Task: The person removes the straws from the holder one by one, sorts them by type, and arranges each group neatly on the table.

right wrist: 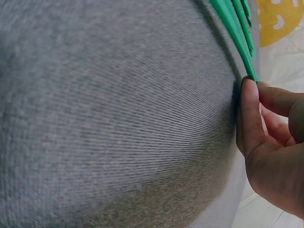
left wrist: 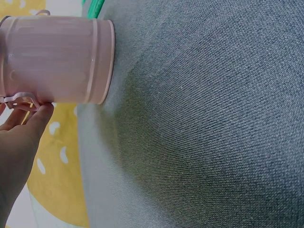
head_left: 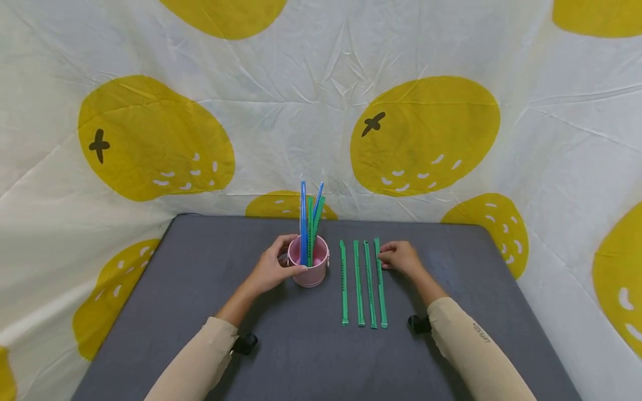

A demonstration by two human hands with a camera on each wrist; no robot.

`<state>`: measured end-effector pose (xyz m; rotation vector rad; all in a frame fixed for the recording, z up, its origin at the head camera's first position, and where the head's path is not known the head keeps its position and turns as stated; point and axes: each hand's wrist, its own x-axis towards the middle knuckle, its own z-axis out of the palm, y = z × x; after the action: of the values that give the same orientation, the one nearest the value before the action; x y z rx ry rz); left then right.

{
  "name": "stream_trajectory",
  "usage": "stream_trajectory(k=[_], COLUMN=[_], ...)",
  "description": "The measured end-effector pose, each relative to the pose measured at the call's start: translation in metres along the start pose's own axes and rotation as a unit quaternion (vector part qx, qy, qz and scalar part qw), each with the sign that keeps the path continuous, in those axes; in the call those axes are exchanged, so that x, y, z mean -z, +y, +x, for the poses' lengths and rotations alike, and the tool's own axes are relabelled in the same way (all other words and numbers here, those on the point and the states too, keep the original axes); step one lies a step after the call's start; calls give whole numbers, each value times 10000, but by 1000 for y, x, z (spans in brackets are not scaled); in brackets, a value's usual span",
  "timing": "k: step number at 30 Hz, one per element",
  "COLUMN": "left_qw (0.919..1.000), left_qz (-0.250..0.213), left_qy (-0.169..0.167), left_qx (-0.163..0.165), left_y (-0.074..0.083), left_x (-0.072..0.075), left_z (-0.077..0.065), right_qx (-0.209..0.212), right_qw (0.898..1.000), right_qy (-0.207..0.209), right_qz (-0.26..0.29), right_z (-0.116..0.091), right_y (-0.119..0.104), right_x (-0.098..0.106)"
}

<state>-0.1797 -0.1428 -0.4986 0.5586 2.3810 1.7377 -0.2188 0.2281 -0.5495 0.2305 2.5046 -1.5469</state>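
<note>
A small pink bucket (head_left: pixel 310 277) stands near the middle of the table, several slim wrapped straws upright in it: blue straws (head_left: pixel 303 223) and green straws (head_left: pixel 310 228). My left hand (head_left: pixel 273 267) grips the bucket from its left side, thumb at the front rim. In the left wrist view the thumb and fingers are at the side handle (left wrist: pixel 23 98). To the right lie several green straws in a row, side by side. The thumb and fingertips of my right hand (head_left: pixel 399 258) pinch the rightmost green straw (head_left: pixel 382 301) near its far end; the right wrist view shows that pinch up close.
Grey cloth covers the table (head_left: pixel 301 345). Right behind its far edge hangs a white curtain (head_left: pixel 301 139) with large yellow fruit shapes. Left of the pinched straw are more green straws (head_left: pixel 344 284). A dark wrist camera (head_left: pixel 244 344) sits at the left sleeve, another (head_left: pixel 419 324) at the right.
</note>
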Motion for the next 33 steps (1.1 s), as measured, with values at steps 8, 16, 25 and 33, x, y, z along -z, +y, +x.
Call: stream_trajectory(k=[8,16,25,33], left_qw=[10000,10000,10000,10000], left_qz=[11,5,23,32], left_qy=[-6,4,-10,28], left_qx=[23,-37,37,17], left_y=[1,1,1,-26], left_x=[-1,0,0,-1], left_z=[0,-1,0,11], right_qx=[116,189,84,44], right_qw=[9988,9973,9966,9955], right_qy=[94,179,249,244], right_qz=[-459,-686,-778,-918], right_z=[-4,-7,-8,-8], right_y=[-4,-9,-13,-13], right_x=[-5,-7,-6,-7])
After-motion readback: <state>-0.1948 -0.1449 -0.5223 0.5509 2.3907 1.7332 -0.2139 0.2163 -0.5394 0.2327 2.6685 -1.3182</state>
